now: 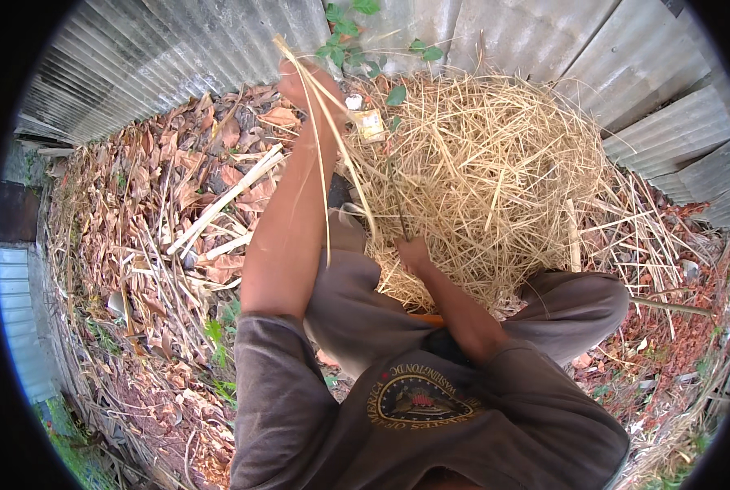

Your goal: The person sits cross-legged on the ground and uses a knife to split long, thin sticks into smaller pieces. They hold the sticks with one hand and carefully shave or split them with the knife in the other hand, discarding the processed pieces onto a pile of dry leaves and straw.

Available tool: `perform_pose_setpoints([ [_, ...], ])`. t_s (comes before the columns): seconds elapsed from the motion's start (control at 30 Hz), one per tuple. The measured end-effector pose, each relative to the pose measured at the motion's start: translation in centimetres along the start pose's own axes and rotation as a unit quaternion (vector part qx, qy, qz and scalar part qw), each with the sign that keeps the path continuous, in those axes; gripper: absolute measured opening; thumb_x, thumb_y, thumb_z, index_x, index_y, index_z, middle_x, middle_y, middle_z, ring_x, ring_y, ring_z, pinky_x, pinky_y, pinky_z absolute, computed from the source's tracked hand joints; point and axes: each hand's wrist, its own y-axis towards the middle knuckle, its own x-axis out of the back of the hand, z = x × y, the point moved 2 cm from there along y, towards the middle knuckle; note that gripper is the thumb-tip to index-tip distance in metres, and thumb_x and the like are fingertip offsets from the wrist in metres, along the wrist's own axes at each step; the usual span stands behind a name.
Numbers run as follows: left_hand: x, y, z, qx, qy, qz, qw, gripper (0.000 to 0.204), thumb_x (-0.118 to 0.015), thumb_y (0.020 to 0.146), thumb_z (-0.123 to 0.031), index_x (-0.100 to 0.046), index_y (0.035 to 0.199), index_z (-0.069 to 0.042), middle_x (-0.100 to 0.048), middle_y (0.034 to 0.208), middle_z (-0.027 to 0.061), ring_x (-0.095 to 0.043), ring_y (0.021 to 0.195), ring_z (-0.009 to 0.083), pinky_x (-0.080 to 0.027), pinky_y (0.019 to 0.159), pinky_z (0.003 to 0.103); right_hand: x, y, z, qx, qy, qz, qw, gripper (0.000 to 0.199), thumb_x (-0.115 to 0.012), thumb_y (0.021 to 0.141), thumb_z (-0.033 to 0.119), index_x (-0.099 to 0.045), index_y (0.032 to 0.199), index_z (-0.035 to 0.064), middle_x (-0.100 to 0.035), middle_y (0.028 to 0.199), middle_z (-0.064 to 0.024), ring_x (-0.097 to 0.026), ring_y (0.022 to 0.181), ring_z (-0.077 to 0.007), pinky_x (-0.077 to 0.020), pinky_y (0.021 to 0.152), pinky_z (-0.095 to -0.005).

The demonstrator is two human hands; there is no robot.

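Note:
My left hand [306,84] is stretched far forward, closed around some long, pale plant strips [342,151]. Their short ends stick up beyond the fist, while the long ends hang back toward my knee. Low in front of my lap, my right hand [415,256] is closed on a thin dark tool [399,200] pointing away from me. It looks like a narrow knife seen edge-on; its handle is hidden in my fist. Just beyond it lies a big heap of pale shavings [496,155], which reaches my crossed legs.
Corrugated metal sheets [512,37] close off the far side. Split pale sticks [226,198] lie on dry leaves [169,155] at left. A yellow packet [371,126] and a small white object [353,102] sit near my left wrist. A green plant [344,49] grows by the fence.

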Motion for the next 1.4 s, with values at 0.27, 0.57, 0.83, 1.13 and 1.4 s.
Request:
perform_pose_setpoints([
  [0.27, 2.9, 1.4, 0.8, -0.533, 0.597, 0.107, 0.590, 0.025, -0.046, 0.094, -0.034, -0.058, 0.095, -0.012, -0.054, 0.094, 0.0042, -0.051, 0.085, 0.0161, -0.045, 0.065, 0.031, 2.8, -4.6, 10.8, 0.099, 0.160, 0.048, 0.981, 0.020, -0.055, 0.084, 0.013, -0.049, 0.067, 0.0054, -0.048, 0.050, -0.0033, -0.043, 0.038, -0.0117, -0.0325, 0.036, -0.0280],
  [0.57, 5.1, -0.3, -14.5, 0.359, -0.427, 0.296, 0.776, 0.045, -0.025, 0.099, -0.032, -0.021, 0.057, -0.015, -0.013, 0.051, -0.0014, -0.012, 0.047, 0.0137, -0.016, 0.047, 0.030, -0.6, -5.0, 8.8, 0.115, 0.056, 0.018, 0.992, 0.020, -0.056, 0.084, 0.013, -0.047, 0.068, 0.0072, -0.044, 0.050, -0.0001, -0.042, 0.039, -0.0099, -0.0315, 0.036, -0.0281],
  [0.83, 5.8, 0.0, -13.7, 0.335, -0.438, 0.369, 0.748, 0.044, -0.024, 0.097, -0.034, -0.018, 0.057, -0.016, -0.012, 0.053, -0.0012, -0.012, 0.050, 0.0139, -0.017, 0.049, 0.030, -2.2, -7.6, 18.5, 0.226, 0.240, 0.118, 0.936, 0.024, -0.057, 0.084, 0.014, -0.047, 0.064, 0.0059, -0.044, 0.048, -0.0022, -0.043, 0.036, -0.0118, -0.0339, 0.035, -0.0283],
  [1.13, 6.5, 0.7, -11.3, 0.348, -0.476, 0.356, 0.725, 0.043, -0.032, 0.095, -0.029, -0.023, 0.055, -0.016, -0.017, 0.048, -0.0028, -0.014, 0.042, 0.0120, -0.016, 0.043, 0.028, -0.7, -6.2, 18.2, 0.178, 0.189, 0.117, 0.958, 0.024, -0.059, 0.082, 0.016, -0.050, 0.062, 0.0044, -0.048, 0.048, -0.0028, -0.044, 0.037, -0.0133, -0.0319, 0.035, -0.0300],
  [1.4, 6.4, -1.1, -14.1, 0.335, -0.477, 0.409, 0.702, 0.043, -0.036, 0.094, -0.030, -0.024, 0.055, -0.016, -0.018, 0.048, -0.0033, -0.015, 0.044, 0.0112, -0.017, 0.045, 0.028, -0.2, -2.9, 13.9, 0.079, 0.139, 0.055, 0.986, 0.024, -0.059, 0.081, 0.015, -0.050, 0.062, 0.0046, -0.047, 0.050, -0.0026, -0.041, 0.040, -0.0115, -0.0303, 0.038, -0.0329],
])
